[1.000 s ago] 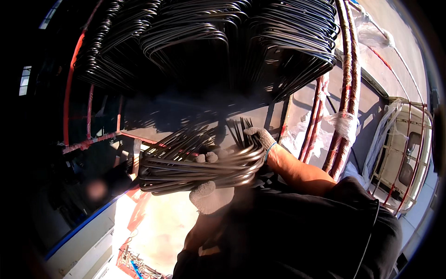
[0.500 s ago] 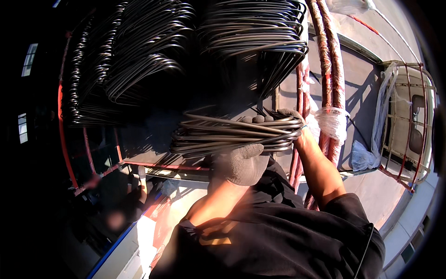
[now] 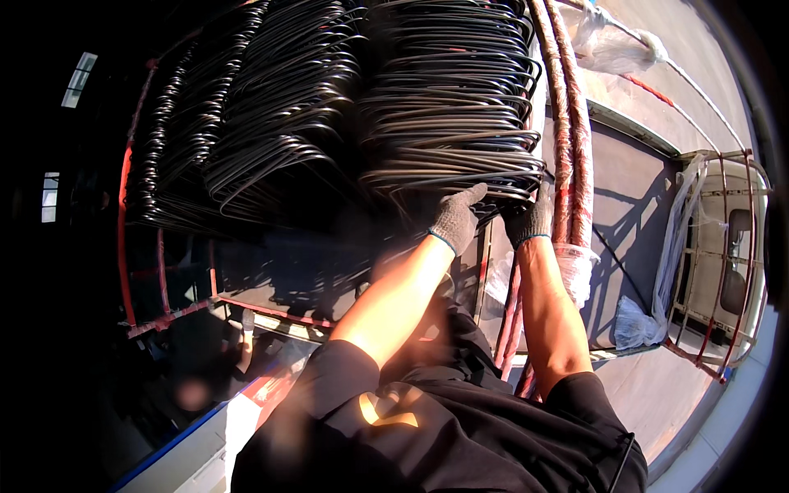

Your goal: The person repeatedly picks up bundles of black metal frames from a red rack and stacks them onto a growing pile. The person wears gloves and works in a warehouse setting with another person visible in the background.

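Dark, rounded-rectangular steel rod hoops (image 3: 452, 131) are stacked in a long row in front of me, their bent ends showing at the right. My left hand (image 3: 456, 220), in a grey knitted glove, is closed at the row's near end, thumb up against the lowest hoops and the other fingers mostly hidden. Beside it, my gloved right hand (image 3: 530, 218) grips the near right corner of the same hoops, with its curled fingers in shadow. Both forearms reach forward, elbows low.
More hoop stacks (image 3: 288, 123) stand to the left, partly in deep shadow. Wrapped brown poles (image 3: 569, 140) run along the right of the row, with plastic film around them. A red rail (image 3: 125, 222) borders the left, and a truck cab (image 3: 735, 238) is at right. Another person's hand (image 3: 248, 320) shows lower left.
The loose bundle of hoops held near my waist has moved forward against the near end of the row. Both hands moved forward with it, and the view shifted slightly.
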A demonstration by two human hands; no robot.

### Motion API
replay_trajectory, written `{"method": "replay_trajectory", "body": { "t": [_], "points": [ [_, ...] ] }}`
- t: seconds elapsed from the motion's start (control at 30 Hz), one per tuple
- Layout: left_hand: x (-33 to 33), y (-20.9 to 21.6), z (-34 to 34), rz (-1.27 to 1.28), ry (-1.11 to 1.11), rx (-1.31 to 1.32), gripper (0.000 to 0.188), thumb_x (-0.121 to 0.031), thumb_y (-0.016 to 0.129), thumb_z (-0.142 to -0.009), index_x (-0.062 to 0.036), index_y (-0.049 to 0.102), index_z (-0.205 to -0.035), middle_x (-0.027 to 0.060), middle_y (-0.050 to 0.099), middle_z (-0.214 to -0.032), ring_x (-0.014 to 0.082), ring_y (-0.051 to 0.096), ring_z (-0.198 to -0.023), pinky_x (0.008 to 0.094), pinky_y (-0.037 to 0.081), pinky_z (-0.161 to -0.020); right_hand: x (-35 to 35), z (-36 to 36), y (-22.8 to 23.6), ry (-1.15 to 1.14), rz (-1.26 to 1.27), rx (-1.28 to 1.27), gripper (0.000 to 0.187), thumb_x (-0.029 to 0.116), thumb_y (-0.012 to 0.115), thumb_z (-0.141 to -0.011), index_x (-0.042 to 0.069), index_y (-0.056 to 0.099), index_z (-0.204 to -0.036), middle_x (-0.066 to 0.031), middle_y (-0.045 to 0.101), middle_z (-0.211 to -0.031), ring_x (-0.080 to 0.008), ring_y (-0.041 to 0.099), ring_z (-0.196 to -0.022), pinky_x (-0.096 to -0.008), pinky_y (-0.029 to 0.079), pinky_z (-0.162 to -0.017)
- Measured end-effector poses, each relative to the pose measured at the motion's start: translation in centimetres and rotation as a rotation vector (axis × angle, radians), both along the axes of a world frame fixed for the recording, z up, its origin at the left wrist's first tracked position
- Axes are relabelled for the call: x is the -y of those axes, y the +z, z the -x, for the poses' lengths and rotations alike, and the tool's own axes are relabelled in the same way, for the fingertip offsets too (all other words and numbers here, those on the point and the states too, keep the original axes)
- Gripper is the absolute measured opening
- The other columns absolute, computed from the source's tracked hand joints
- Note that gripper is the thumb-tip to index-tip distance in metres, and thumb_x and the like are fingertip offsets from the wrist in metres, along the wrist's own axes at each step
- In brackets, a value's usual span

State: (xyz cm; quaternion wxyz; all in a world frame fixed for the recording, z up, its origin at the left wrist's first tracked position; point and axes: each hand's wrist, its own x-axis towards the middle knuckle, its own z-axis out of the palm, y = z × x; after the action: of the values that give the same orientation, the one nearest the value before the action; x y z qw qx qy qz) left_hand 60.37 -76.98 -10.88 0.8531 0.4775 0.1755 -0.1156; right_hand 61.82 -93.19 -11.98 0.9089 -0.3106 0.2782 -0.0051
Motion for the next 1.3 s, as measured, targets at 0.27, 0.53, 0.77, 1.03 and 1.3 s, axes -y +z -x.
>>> {"method": "replay_trajectory", "body": {
  "t": [0.27, 0.53, 0.77, 1.03, 1.3],
  "points": [
    [-9.4, 2.2, 7.8, 0.012, 0.031, -0.365, 0.03, -0.01, 0.069, -0.1, -0.0052, 0.061, -0.128, 0.0134, 0.071, -0.12, 0.0253, 0.069, -0.102, 0.0383, 0.055, -0.096, -1.5, -2.2, 0.5, 0.097, 0.67, -0.328, 0.054, 0.053, 0.049, -0.108, 0.015, 0.055, -0.147, -0.0093, 0.063, -0.14, -0.0303, 0.066, -0.122, -0.0463, 0.062, -0.096],
    [-27.5, -7.0, 25.2, -0.025, 0.427, -0.435, 0.024, -0.012, 0.076, -0.092, -0.008, 0.068, -0.115, 0.0081, 0.073, -0.101, 0.0226, 0.072, -0.089, 0.0361, 0.061, -0.08, -3.1, 0.6, 1.1, 0.134, 0.59, -0.143, 0.058, 0.034, 0.06, -0.103, 0.01, 0.044, -0.154, -0.0121, 0.068, -0.136, -0.0265, 0.069, -0.118, -0.0395, 0.059, -0.094],
    [-33.1, -7.2, 36.6, -0.021, 0.608, -0.372, 0.017, -0.024, 0.07, -0.095, -0.0081, 0.071, -0.089, 0.0034, 0.07, -0.084, 0.0167, 0.069, -0.078, 0.0304, 0.056, -0.073, -1.6, 2.3, 0.4, 0.703, 1.8, -0.038, 0.055, 0.026, 0.062, -0.103, 0.01, 0.045, -0.153, -0.0123, 0.069, -0.136, -0.0258, 0.07, -0.117, -0.0382, 0.06, -0.092],
    [-39.3, -6.4, 42.4, -0.685, 0.38, -0.264, 0.019, -0.022, 0.069, -0.088, -0.0042, 0.071, -0.092, 0.0106, 0.071, -0.085, 0.0216, 0.071, -0.075, 0.0351, 0.054, -0.069, -11.2, 2.2, -0.2, 0.369, 0.655, -0.132, 0.068, 0.054, 0.044, -0.111, 0.013, 0.036, -0.164, -0.0139, 0.045, -0.164, -0.0359, 0.049, -0.144, -0.0524, 0.05, -0.112],
    [-53.6, -13.5, 53.5, -1.343, 0.414, -0.287, 0.018, -0.015, 0.072, -0.086, -0.0048, 0.073, -0.1, 0.0115, 0.074, -0.097, 0.0239, 0.073, -0.088, 0.0366, 0.057, -0.076, -28.1, 8.4, 2.9, 0.566, 0.965, -0.176, 0.078, 0.059, 0.062, -0.103, -0.004, 0.055, -0.148, -0.0161, 0.068, -0.135, -0.0343, 0.069, -0.112, -0.0429, 0.061, -0.091]
  ]
}}
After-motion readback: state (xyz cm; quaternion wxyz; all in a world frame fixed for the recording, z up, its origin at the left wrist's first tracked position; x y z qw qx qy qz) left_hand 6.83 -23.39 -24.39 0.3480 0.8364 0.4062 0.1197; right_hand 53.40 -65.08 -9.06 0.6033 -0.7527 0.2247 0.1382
